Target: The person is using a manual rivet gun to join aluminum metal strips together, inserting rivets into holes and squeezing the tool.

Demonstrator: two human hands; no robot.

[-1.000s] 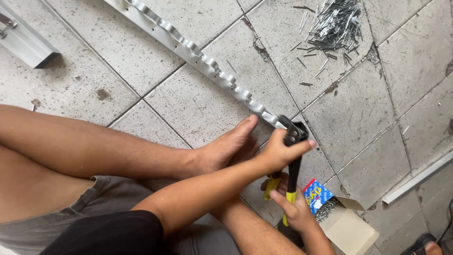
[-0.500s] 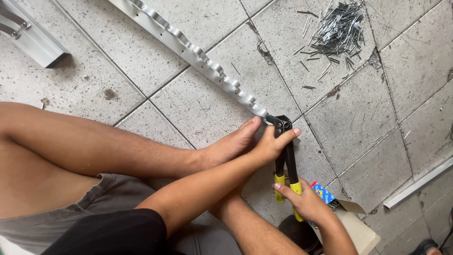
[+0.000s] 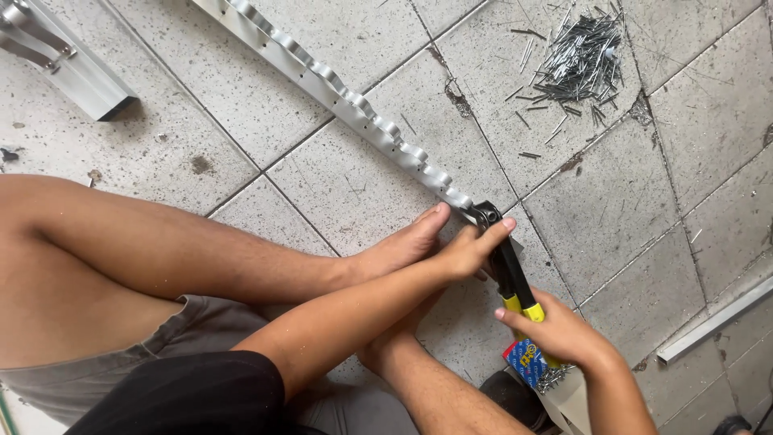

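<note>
Nail pile beyond metal strip

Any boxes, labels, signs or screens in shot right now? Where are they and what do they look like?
Small open cardboard box: on the tiled floor under the right hand, pale card walls, thin metal pieces poking out.
Printed label on that box: facing up beside the riveter's yellow handle ends, blue with red and yellow patches.
No signs or screens.

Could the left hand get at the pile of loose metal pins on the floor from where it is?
Probably yes: the left hand rests on the riveter's head, and only bare tile separates it from the pin pile, though it would need a long stretch.
</note>
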